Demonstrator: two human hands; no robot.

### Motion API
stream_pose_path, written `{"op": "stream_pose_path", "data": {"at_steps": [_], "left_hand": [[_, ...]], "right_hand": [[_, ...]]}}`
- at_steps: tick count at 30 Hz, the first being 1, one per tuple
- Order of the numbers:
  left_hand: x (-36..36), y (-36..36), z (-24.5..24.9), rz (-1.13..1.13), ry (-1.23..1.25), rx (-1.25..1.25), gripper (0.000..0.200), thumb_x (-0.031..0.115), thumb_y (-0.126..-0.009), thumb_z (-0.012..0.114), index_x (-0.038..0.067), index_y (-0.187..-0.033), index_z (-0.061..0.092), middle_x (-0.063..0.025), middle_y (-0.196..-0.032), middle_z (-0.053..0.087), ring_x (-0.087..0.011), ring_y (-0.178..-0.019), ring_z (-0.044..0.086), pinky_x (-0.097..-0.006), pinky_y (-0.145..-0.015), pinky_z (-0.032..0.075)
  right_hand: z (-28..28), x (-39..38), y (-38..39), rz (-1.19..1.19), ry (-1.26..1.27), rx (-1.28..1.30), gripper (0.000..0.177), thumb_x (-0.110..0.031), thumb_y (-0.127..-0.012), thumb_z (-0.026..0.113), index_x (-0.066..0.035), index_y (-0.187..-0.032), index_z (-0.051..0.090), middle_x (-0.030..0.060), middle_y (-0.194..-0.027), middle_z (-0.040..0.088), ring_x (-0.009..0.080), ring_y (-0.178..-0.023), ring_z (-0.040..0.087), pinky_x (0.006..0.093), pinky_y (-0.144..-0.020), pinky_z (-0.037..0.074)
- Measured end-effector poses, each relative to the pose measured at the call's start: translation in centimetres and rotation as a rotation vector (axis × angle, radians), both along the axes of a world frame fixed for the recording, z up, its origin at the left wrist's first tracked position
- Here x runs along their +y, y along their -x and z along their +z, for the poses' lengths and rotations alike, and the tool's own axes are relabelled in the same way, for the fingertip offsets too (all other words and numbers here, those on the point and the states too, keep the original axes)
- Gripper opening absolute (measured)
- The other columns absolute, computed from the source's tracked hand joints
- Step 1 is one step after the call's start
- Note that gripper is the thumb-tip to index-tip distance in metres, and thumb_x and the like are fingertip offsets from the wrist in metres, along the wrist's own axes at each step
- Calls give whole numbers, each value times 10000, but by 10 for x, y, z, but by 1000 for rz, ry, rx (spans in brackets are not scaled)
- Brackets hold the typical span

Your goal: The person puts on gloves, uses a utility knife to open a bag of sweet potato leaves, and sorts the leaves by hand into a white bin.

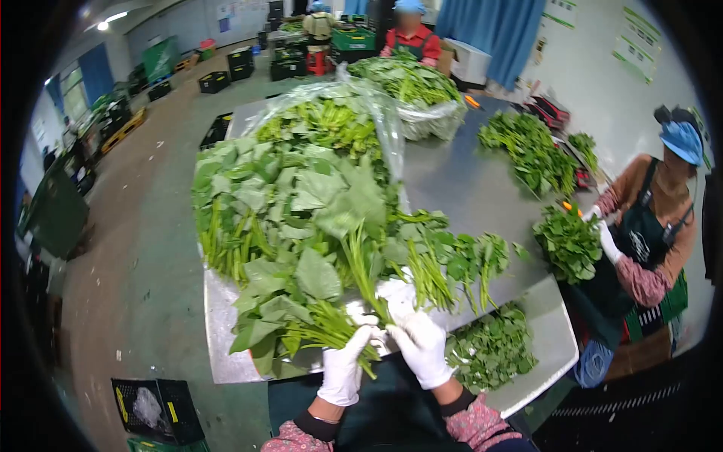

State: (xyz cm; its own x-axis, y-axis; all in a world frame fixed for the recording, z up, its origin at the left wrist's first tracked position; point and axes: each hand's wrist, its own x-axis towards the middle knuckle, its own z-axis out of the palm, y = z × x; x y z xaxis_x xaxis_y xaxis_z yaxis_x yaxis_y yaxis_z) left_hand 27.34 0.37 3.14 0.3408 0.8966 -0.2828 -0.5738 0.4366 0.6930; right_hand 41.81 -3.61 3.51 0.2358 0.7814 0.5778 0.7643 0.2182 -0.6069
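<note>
My left hand (346,368), in a white glove, is closed round the stems of a bunch of leafy greens (320,324) whose leaves point left. Close beside it, my right hand (420,345), gloved too, pinches the lower stems of upright leafy greens (363,264) with broad leaves at the top. Both hands are near the front edge of the metal table (482,203). Just beyond them lies a large heap of leafy greens (263,181), partly in a clear plastic bag (388,124). Smaller loose stems (429,279) lie to the right of my right hand.
A white tub (553,316) with cut leaves stands at the table's right front. At the right, a co-worker (648,218) holds a bunch of greens (568,245). Another person (413,38) stands behind a bagged pile (407,83). A black crate (154,410) sits on the floor.
</note>
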Motion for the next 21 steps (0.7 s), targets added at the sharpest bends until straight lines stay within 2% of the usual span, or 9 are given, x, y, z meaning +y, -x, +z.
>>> {"op": "stream_pose_path", "data": {"at_steps": [4,7,8,10,11,14,16,19,21], "left_hand": [[6,8,-2,110,-54,-5,234,-18,-874,670,34,-1094,609,-42,-980,655,-126,-789,625,-278,-692,529],[2,13,14,103,-18,16,196,1,-886,663,32,-1072,608,-42,-930,650,-125,-769,623,-267,-663,520],[1,12,8,74,23,-43,157,32,-907,651,24,-1056,604,-48,-878,643,-130,-743,617,-271,-663,520],[-8,4,24,48,-31,-64,135,57,-923,639,21,-1048,599,-52,-853,638,-134,-723,612,-279,-660,519],[-11,0,18,62,-43,-61,147,63,-927,636,21,-1061,592,-57,-849,634,-136,-719,608,-280,-653,516],[-15,-12,0,219,9,-7,121,72,-941,618,40,-1053,586,-44,-875,626,-126,-726,588,-278,-649,508],[-2,-1,18,280,90,-104,122,114,-957,605,41,-1053,589,-45,-873,625,-124,-719,578,-278,-651,508],[4,22,25,49,-47,-41,157,135,-954,611,12,-1050,594,-78,-893,644,-138,-735,594,-274,-654,506],[-3,17,20,13,-42,42,175,102,-935,625,3,-1078,600,-93,-942,658,-149,-754,613,-275,-663,509]], "right_hand": [[12,-10,25,39,182,-179,135,-69,-788,741,-28,-915,721,95,-754,632,257,-661,625,332,-599,497],[-1,-12,29,181,135,319,125,-56,-834,715,0,-944,698,73,-813,637,179,-661,602,284,-598,480],[-2,-17,31,130,159,514,135,-9,-844,686,23,-973,707,91,-856,653,162,-751,602,278,-681,482],[-15,-22,28,5,74,586,117,-5,-856,676,45,-959,700,86,-893,653,142,-752,596,262,-656,468],[-16,-25,29,-11,100,828,116,-25,-890,645,38,-975,694,73,-911,653,115,-741,584,237,-647,463],[-18,-31,20,-50,-156,1085,183,-91,-948,588,4,-1083,667,57,-890,641,94,-708,565,221,-637,465],[-13,-39,-29,-74,-343,1569,323,-228,-994,552,-41,-1256,578,32,-972,625,87,-735,558,224,-652,474],[-8,-42,-69,-203,-373,1615,545,-436,-986,525,-76,-1389,449,-13,-1118,554,86,-830,552,220,-671,473],[18,-29,-35,-11,-65,1440,468,-249,-987,539,-44,-1397,444,49,-1175,568,109,-918,532,271,-799,464]]}}
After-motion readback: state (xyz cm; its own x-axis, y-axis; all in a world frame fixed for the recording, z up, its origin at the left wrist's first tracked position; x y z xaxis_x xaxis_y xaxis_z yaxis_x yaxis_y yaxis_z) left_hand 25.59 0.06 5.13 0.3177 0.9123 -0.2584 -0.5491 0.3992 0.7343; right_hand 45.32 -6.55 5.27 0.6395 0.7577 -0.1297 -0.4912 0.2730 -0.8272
